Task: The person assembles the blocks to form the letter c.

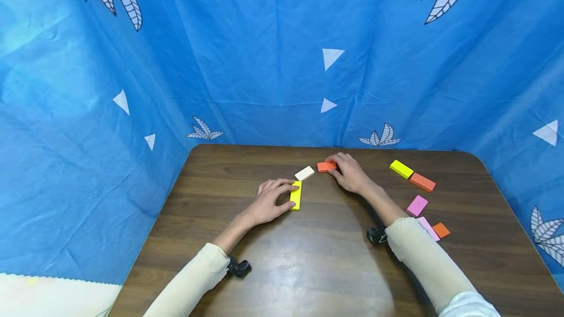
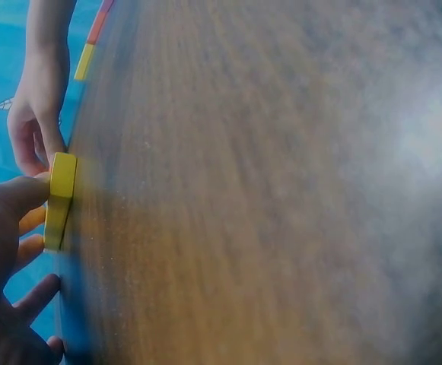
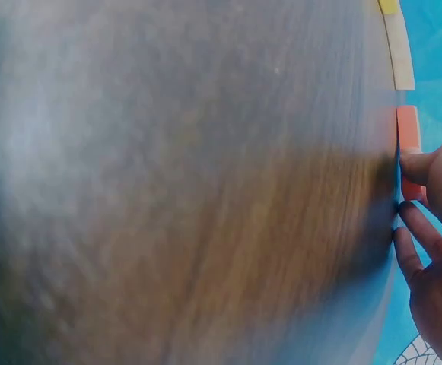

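My left hand (image 1: pixel 270 202) pinches a yellow block (image 1: pixel 296 196) lengthwise between thumb and fingers, and the block lies on the wooden table. In the left wrist view the same yellow block (image 2: pixel 63 179) shows beside the thumb. A white block (image 1: pixel 305 173) lies just beyond it, angled, its near end close to the yellow one. Farther right, my right hand (image 1: pixel 350 176) pinches an orange-red block (image 1: pixel 325 167) at its right end. The right wrist view shows that orange-red block (image 3: pixel 408 125) with a small gap between it and the white block (image 3: pixel 399 53).
At the right of the table (image 1: pixel 335 268) lie another yellow block (image 1: pixel 401 169) and a red-orange block (image 1: pixel 422 182), end to end. Nearer are a pink block (image 1: pixel 416 205), a light pink block (image 1: pixel 427 228) partly behind the right sleeve, and an orange block (image 1: pixel 441 230). Blue cloth (image 1: pixel 264 62) hangs behind.
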{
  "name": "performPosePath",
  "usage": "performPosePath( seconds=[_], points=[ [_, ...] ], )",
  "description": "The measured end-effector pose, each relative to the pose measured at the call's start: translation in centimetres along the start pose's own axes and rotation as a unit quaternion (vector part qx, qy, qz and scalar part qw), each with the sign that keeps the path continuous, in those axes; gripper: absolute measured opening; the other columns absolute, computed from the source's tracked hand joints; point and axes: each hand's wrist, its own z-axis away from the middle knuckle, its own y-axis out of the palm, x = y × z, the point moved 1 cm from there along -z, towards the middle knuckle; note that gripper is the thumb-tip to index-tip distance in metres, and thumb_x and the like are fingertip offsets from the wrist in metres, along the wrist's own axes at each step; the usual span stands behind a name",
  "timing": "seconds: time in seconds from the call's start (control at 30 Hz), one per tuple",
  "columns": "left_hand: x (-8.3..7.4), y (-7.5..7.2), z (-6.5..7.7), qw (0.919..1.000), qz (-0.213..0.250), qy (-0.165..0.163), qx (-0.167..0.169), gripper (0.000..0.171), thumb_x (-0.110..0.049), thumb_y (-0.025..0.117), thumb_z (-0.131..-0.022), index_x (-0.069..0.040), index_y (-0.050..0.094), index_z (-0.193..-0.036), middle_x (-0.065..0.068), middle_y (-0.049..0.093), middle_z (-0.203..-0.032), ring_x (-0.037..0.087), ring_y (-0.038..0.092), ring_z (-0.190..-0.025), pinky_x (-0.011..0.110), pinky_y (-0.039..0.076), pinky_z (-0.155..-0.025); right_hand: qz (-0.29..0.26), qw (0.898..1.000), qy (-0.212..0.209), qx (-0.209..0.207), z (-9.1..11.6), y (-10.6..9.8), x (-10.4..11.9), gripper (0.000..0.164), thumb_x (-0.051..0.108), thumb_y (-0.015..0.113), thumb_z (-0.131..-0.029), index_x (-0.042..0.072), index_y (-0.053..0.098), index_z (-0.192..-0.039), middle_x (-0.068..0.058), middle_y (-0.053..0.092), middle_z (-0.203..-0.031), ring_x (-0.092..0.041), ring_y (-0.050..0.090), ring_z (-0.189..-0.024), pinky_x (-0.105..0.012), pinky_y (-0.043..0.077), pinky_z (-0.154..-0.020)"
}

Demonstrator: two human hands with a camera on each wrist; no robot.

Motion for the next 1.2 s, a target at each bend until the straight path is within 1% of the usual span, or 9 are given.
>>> performPosePath(
  seconds=[0.1, 0.3, 0.4, 0.67, 0.83, 1.0, 1.2],
  points=[
    [0.0, 0.1, 0.0, 1.0, 0.002, -0.001, -0.001, 0.049, -0.038, 0.073, -0.103, -0.026, 0.064, -0.149, -0.003, 0.056, -0.16, 0.029, 0.048, -0.152, 0.068, 0.023, -0.128, 0.007, 1.0, 0.003, 0.003, -0.1, 0.2, 0.1, 0.033, 0.014, 0.071, -0.104, 0.002, 0.067, -0.135, -0.019, 0.069, -0.134, -0.041, 0.061, -0.125, -0.062, 0.047, -0.111],
    [0.1, 0.2, -0.1, 1.0, -0.004, -0.006, 0.004, 0.05, -0.039, 0.073, -0.103, -0.028, 0.063, -0.151, -0.003, 0.055, -0.161, 0.028, 0.047, -0.152, 0.067, 0.024, -0.128, 0.004, 1.0, 0.009, 0.003, -0.2, 0.5, 0.2, 0.034, 0.014, 0.072, -0.103, 0.003, 0.067, -0.135, -0.018, 0.069, -0.136, -0.041, 0.059, -0.127, -0.062, 0.046, -0.111],
    [0.1, 0.2, -0.1, 1.0, -0.001, -0.004, 0.0, 0.05, -0.038, 0.073, -0.103, -0.028, 0.063, -0.15, -0.003, 0.055, -0.161, 0.029, 0.048, -0.151, 0.067, 0.024, -0.127, 0.005, 1.0, 0.009, 0.003, -0.3, 0.6, 0.2, 0.034, 0.014, 0.072, -0.103, 0.004, 0.067, -0.135, -0.018, 0.069, -0.136, -0.041, 0.058, -0.128, -0.063, 0.046, -0.11],
    [0.2, 0.1, -0.1, 1.0, 0.007, -0.004, -0.001, 0.049, -0.038, 0.073, -0.103, -0.028, 0.063, -0.15, -0.002, 0.055, -0.16, 0.029, 0.048, -0.152, 0.068, 0.021, -0.13, 0.002, 1.0, 0.017, 0.009, -0.5, 0.9, 0.4, 0.033, 0.015, 0.071, -0.104, 0.005, 0.067, -0.136, -0.018, 0.068, -0.139, -0.041, 0.056, -0.129, -0.061, 0.045, -0.108],
    [0.2, 0.2, -0.2, 0.9999, 0.011, -0.005, 0.002, 0.05, -0.038, 0.073, -0.103, -0.028, 0.063, -0.151, -0.002, 0.055, -0.161, 0.029, 0.047, -0.153, 0.068, 0.02, -0.131, 0.003, 1.0, 0.012, 0.005, -0.4, 0.8, 0.4, 0.034, 0.014, 0.072, -0.103, 0.005, 0.067, -0.135, -0.018, 0.068, -0.138, -0.042, 0.056, -0.128, -0.062, 0.045, -0.106],
    [0.2, 0.2, -0.1, 0.9999, 0.01, -0.007, 0.004, 0.05, -0.04, 0.072, -0.104, -0.029, 0.062, -0.151, -0.003, 0.054, -0.161, 0.028, 0.046, -0.153, 0.066, 0.02, -0.131, 0.0, 1.0, 0.016, 0.008, -0.3, 0.8, 0.4, 0.038, 0.015, 0.073, -0.103, 0.004, 0.065, -0.138, -0.018, 0.068, -0.14, -0.041, 0.056, -0.129, -0.061, 0.045, -0.11],
    [0.2, 0.3, -0.1, 0.9999, 0.01, -0.006, 0.001, 0.05, -0.038, 0.073, -0.103, -0.028, 0.063, -0.151, -0.002, 0.055, -0.161, 0.028, 0.047, -0.154, 0.068, 0.019, -0.131, -0.014, 1.0, 0.014, 0.014, 0.3, -0.1, 0.0, 0.046, 0.015, 0.075, -0.102, 0.003, 0.062, -0.143, -0.019, 0.065, -0.142, -0.04, 0.055, -0.129, -0.059, 0.042, -0.116]
  ],
)
